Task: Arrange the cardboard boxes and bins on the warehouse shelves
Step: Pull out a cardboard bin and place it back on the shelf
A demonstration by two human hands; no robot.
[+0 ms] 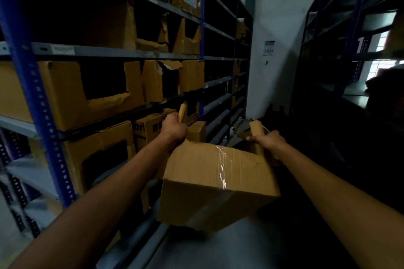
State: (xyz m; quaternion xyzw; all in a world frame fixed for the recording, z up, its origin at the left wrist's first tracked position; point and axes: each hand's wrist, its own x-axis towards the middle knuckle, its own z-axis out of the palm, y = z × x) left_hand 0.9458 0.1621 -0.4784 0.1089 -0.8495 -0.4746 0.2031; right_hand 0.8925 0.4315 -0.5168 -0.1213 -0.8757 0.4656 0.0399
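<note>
Head view: a dim warehouse aisle, seen down along two bare forearms.
Writing, printed box: a brown carton (148, 129) on a lower shelf carries dark print; only the letters "on" can be read, the rest is cut off.
Writing, shelf beam: a pale label (62, 49) sits on the grey beam, too blurred to read.
Writing, wall: a small notice (269, 47) hangs on the white wall (282, 17) at the aisle's end; its text is too small to make out.
Task's thing: a cardboard box (218, 185) is held in the air in the aisle, tilted, just beside the left-hand shelving (39, 102). A strip of clear tape (223, 166) runs across its upper face.
Left hand (175, 128): its grip is clamped on a raised flap at the box's far left edge.
Right hand (267, 140): its grip is clamped on the upright flap at the far right edge.
Left side: blue perforated uprights and grey beams carry rows of cardboard bins (72, 94) with cut-out fronts, several of them torn or crumpled.
Right side: a second dark rack (328, 28) stands across the aisle, with a bright window (380, 67) showing through it.
In the way: the carton with the print and the bins fill the shelf bays nearest the held box.
</note>
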